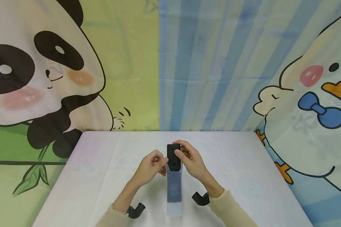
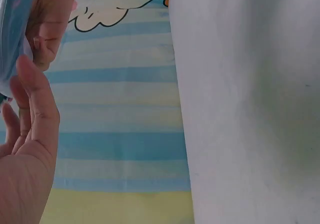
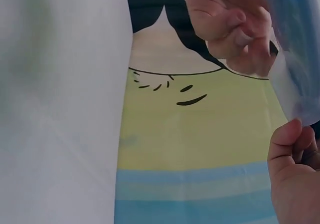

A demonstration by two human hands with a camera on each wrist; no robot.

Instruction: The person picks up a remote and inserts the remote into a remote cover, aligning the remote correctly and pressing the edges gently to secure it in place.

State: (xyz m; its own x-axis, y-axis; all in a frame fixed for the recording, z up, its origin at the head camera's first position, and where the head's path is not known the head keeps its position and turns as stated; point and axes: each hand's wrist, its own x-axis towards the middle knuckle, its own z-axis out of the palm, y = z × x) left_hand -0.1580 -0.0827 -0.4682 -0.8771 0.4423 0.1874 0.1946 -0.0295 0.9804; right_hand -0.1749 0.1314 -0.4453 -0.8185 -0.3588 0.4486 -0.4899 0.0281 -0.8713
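A long black handheld device (image 1: pixel 172 154) stands partly out of a translucent plastic sleeve (image 1: pixel 174 209), its lower part showing bluish-grey through the plastic. My right hand (image 1: pixel 191 159) grips the bare black end, thumb on the front face and fingers behind. At the sleeve's upper left edge, my left hand (image 1: pixel 151 165) pinches the plastic between thumb and fingers. The left wrist view shows the sleeve (image 2: pixel 12 39) beside the left fingertips (image 2: pixel 27 69). From the right wrist, the sleeve (image 3: pixel 287 84) hangs over the right thumb (image 3: pixel 287 134). The device's back is hidden.
A white table (image 1: pixel 233 164) lies under both hands. Behind it hang printed cloths with a panda (image 1: pixel 85 110) and a white bird (image 1: pixel 301 142). A black curved wrist mount sits at the left cuff (image 1: pixel 136 210), another at the right cuff (image 1: pixel 200 199).
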